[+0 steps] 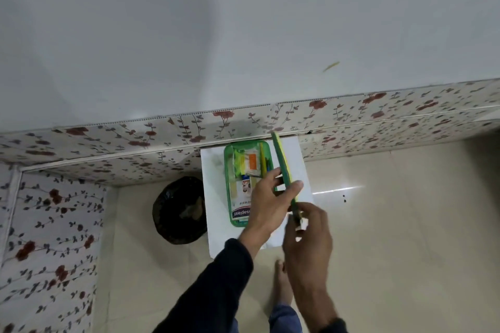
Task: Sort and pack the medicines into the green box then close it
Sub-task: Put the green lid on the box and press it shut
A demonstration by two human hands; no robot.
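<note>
A green box (227, 170) stands open on a small white table (213, 170) against the wall. Inside lie several medicine packs, among them an orange-and-white sachet (252, 164), yellow-green strips (238, 163) and a plaster packet (241, 212) at the near end. The green and yellow lid (281, 159) is held on edge above the box's right side. My left hand (266, 203) grips the lid around its middle. My right hand (308, 235) grips the lid's near end.
A black bin (178, 211) lined with a dark bag stands on the floor left of the table. Floral wall panels run behind and to the left. Beige floor tiles lie to the right. A bare foot (282, 284) shows below the table.
</note>
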